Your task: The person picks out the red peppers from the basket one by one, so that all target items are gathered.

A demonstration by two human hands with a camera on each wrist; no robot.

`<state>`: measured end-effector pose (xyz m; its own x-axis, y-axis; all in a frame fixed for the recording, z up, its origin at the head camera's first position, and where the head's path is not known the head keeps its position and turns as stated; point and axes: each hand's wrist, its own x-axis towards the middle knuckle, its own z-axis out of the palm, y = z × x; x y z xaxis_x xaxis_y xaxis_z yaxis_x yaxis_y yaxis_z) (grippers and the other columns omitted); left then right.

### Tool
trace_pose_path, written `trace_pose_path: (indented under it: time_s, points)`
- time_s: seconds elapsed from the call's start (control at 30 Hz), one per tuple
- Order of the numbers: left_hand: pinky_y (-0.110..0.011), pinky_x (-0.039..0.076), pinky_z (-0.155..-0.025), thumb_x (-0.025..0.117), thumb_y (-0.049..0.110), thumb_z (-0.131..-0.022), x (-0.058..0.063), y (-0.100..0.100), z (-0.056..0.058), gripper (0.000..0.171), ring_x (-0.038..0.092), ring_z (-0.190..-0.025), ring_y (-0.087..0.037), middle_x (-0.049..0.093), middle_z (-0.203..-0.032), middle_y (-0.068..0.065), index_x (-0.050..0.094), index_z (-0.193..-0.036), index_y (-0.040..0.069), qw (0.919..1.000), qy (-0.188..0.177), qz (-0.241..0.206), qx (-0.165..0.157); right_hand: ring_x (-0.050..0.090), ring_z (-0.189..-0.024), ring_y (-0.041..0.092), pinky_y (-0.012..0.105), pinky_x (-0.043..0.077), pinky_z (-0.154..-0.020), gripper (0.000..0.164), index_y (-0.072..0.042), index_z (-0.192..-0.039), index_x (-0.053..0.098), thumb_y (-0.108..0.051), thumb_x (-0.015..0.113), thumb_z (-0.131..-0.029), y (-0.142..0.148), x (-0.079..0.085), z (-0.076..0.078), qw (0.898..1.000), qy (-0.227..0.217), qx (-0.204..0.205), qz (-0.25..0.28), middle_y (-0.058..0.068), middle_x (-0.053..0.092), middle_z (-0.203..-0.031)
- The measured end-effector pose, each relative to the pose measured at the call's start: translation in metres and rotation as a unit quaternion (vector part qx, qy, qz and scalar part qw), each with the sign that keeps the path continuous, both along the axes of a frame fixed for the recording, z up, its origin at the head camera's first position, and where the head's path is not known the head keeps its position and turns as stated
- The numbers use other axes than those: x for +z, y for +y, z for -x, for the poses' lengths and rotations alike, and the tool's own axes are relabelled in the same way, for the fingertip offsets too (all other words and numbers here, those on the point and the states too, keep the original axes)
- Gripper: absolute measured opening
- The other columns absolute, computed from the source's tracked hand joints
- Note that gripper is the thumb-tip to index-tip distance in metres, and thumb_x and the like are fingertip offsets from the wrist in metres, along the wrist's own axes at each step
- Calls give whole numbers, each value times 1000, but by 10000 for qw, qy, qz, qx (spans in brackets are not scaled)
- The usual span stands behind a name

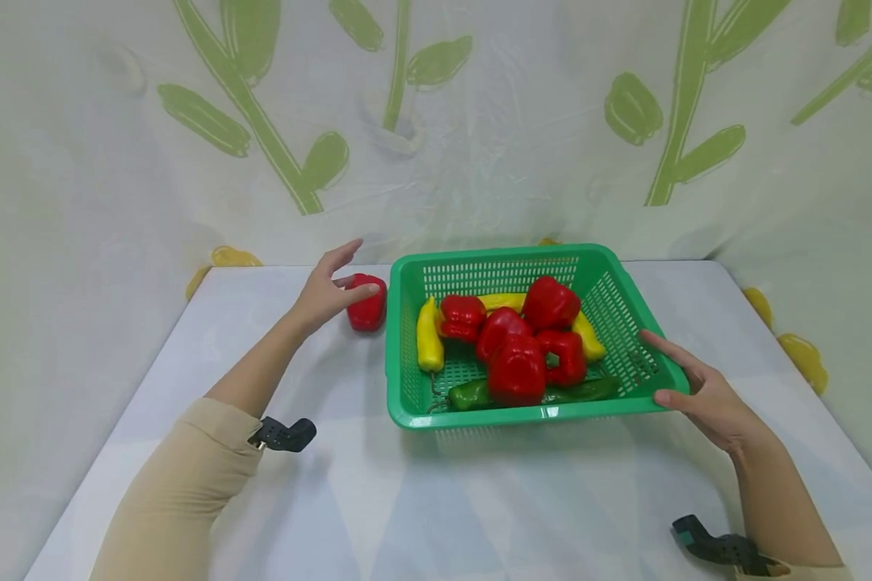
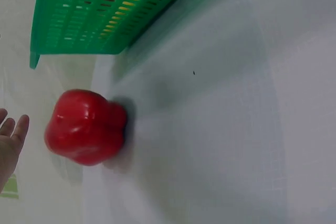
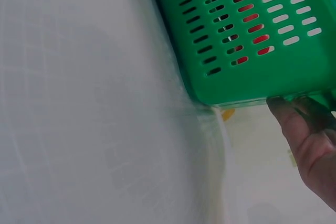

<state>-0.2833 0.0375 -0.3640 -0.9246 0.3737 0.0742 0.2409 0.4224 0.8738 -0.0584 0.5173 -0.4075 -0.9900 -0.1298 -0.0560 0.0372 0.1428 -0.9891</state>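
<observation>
Centre the left hand [image 1: 321, 298], spread and not yet gripping, over the loose red pepper [image 1: 366, 313] near the bench's [image 1: 436, 508] far edge, just beside the green basket [image 1: 545, 415]. Curl evenly round the pepper's sides. Steady the basket with the right hand [image 1: 710, 403], pinching its near right corner.

red peppers [image 1: 516, 371]: 6; yellow peppers [image 1: 429, 339]: 3; green peppers [image 1: 471, 395]: 1–2; basket [image 1: 552, 413]: 1

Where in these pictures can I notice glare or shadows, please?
Head view: highlights on the clustered red peppers, soft shadows on the table; left wrist view: a glint on the lone red pepper, shadow beside it; right wrist view: right hand partly shaded by the green basket.
</observation>
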Motion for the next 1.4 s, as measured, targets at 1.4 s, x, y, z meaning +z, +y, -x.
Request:
trace_pose_path:
  time_s: [1.4]
  points:
    - [-38,52,-90,77,36,-74,10,118,-4,96,30,-135,-28,31,-149,-11,22,-151,19,9262,-194,2393,-2907,43,-116,0,14,46,-88,67,-23,-150,27,-9,58,-93,-2,0,-1,10000,73,19,-52,2,19,-149]
